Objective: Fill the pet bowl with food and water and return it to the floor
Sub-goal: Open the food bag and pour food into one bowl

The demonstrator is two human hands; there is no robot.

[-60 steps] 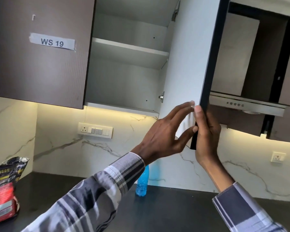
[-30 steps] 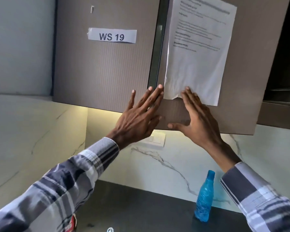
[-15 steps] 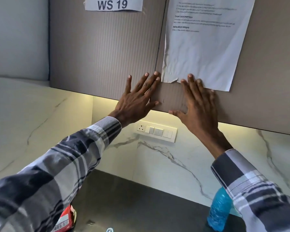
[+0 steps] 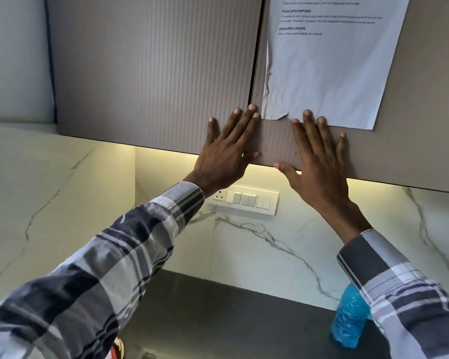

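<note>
Nearest are two checked sleeves, reaching up and away. Low on the right, half behind the right sleeve, a blue bottle [image 4: 347, 322] stands on the dark table [image 4: 218, 307]. It may be the water for the bowl, but its top is hidden, so I cannot tell if it is full. At the very bottom edge a bit of red and yellow pack [image 4: 117, 351] peeks out (maybe the food, though too little shows to be sure).

Farther back is the white marble wall with a switch plate [image 4: 246, 200] under a glowing strip of light.

Farthest are the cupboard doors. The left hand [image 4: 224, 151] lies flat with straight, spread fingers across the line where the two doors meet. The right hand [image 4: 319, 156] lies flat on the right door [image 4: 412, 125], its fingertips just touching the bottom of a taped paper sheet [image 4: 327, 68]. Neither grip is curled round anything; both are wide open and holding nothing. I think the flat palms are there to push the door fully closed, since a flat hand pushes well and there is no handle to see.

The pet bowl is nowhere in view, so I cannot say where it is. The small print on the sheet is too blurry to read, and its top is cut off.
</note>
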